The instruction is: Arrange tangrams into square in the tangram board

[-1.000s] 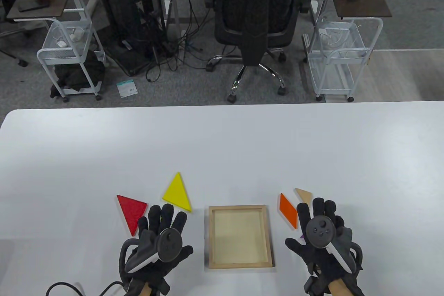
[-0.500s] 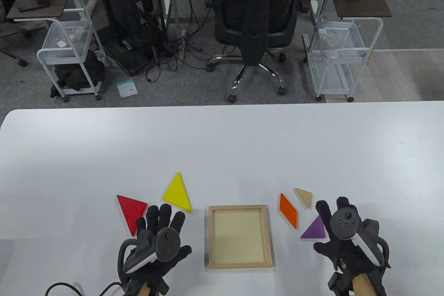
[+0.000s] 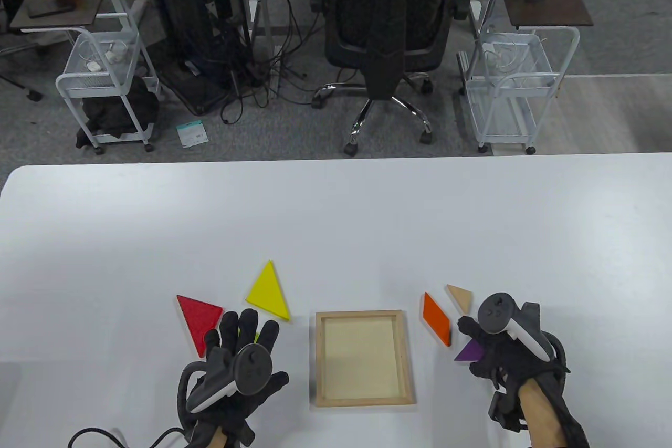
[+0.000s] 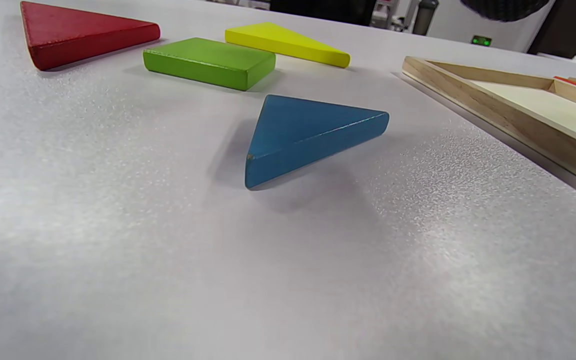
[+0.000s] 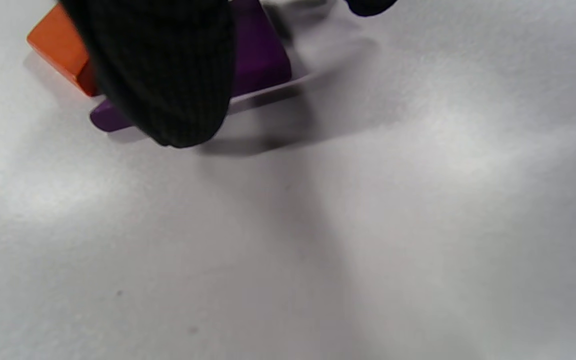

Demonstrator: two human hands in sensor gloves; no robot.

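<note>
The empty wooden tangram board (image 3: 318,358) lies at the table's front centre. To its left are a red triangle (image 3: 198,318) and a yellow triangle (image 3: 268,291). My left hand (image 3: 241,330) stays flat with straight fingers above a green square (image 4: 210,61) and a blue triangle (image 4: 308,132), touching neither. On the board's right lie an orange parallelogram (image 3: 437,319) and a tan triangle (image 3: 460,297). My right hand (image 3: 475,343) is turned sideways and curled down onto a purple triangle (image 3: 467,352). A finger (image 5: 168,75) covers much of the purple triangle (image 5: 260,55), whose near edge looks lifted.
The board's wooden rim (image 4: 493,105) rises just right of the blue triangle. Bare white tabletop stretches behind all the pieces. An office chair (image 3: 388,22) and two white wire carts stand on the floor beyond the table's far edge.
My right hand moved off the pieces to the right, uncovering the purple triangle, then turned sideways and curled onto it. The left hand has barely moved.
</note>
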